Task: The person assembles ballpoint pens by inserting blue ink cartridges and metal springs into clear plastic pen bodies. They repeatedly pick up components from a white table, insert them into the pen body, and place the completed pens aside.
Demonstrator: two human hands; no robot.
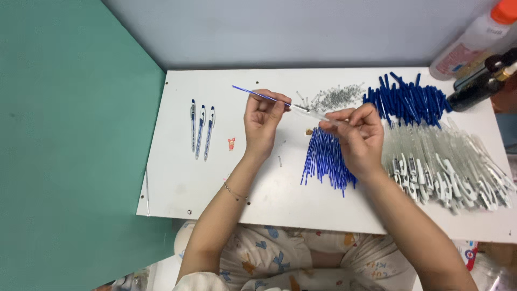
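Centrally, above the white rectangular desk [177, 183], the left hand [262, 123] pinches a thin blue ink refill [258, 95], its fingers closed round it, while the right hand [360, 134] grips a clear plastic pen barrel [315, 113] that the refill enters. Loose blue refills [323, 159] lie beneath the right hand. Three finished pens [201, 129] rest at the left. At the far right corner stands a white bottle with an orange cap and pink label [474, 37], beside a dark bottle [479, 83].

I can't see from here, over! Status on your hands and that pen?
Left hand pinching blue refill. Right hand holding clear pen barrel. Refill tip entering barrel. Nothing in the way.
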